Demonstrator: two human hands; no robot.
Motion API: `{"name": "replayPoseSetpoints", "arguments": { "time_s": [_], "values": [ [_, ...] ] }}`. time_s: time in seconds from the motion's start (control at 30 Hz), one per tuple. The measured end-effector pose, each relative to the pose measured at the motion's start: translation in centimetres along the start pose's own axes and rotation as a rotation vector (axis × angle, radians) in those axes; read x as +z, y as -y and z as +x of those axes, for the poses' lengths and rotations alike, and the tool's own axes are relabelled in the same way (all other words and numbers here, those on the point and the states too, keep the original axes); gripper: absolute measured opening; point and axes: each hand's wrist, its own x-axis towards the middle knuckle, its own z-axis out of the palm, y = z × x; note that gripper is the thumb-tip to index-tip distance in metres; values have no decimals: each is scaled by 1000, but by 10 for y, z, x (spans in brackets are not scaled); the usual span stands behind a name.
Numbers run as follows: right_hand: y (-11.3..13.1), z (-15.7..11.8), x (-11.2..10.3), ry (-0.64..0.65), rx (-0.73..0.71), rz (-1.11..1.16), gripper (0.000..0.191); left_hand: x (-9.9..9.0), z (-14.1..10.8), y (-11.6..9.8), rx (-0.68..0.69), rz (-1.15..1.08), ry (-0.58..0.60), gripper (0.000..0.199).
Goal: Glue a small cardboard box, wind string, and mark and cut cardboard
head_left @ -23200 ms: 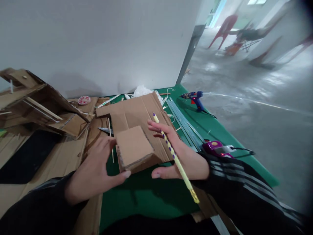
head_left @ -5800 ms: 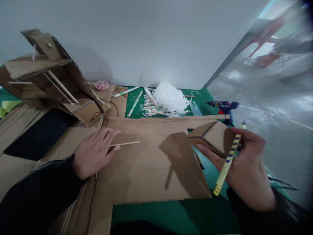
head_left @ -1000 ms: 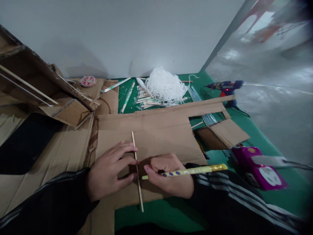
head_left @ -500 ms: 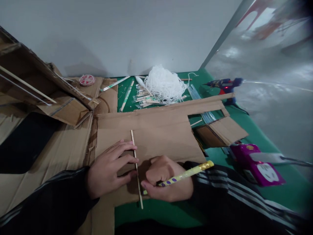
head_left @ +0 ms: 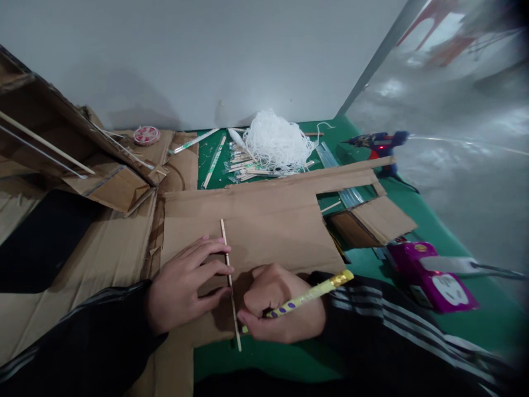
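Stick [head_left: 230, 282] is lying on the cardboard sheet [head_left: 273, 220], its near end jutting past the near edge over the green tabletop [head_left: 273, 358]. The left hand [head_left: 179, 289] is spreading its grip against the stick, apparently bracing it from slipping; the right hand [head_left: 281, 289] is pinching a pencil [head_left: 309, 296] low, just right of the stick, probably for finer control.

My right sleeve [head_left: 363, 320] is black, with several pale grey stripes [head_left: 357, 305] running lengthwise. My left sleeve [head_left: 91, 331] is black too, thinly striped along its far side. My fingers [head_left: 212, 269] are bare. The dark cloth [head_left: 268, 381] nearest me is probably my clothing, though it's dim.
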Motion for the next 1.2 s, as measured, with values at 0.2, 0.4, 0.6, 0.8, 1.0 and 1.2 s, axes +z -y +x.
{"name": "replayPoseSetpoints", "arguments": {
  "time_s": [0.2, 0.4, 0.6, 0.8, 1.0, 1.2],
  "values": [
    [3, -1, -2, 11, 48, 98, 42, 0, 0, 1, -2, -2, 18, 18],
    [11, -1, -15, -436, 458, 486, 43, -6, -2, 7, 18, 79, 6, 16],
    [14, -1, -28, -663, 472, 514, 58, -8, -1, 10, 36, 141, -2, 18],
    [26, -26, -50, -579, 363, -61, 35, -9, 1, 4, 5, 142, 25, 19],
    [25, -80, -50, -593, 294, -590, 16, -9, -2, 4, -1, 161, 59, 17],
    [15, -113, -37, -670, 363, -774, 32, -8, -1, 3, 41, 193, -10, 16]
  ]
}}
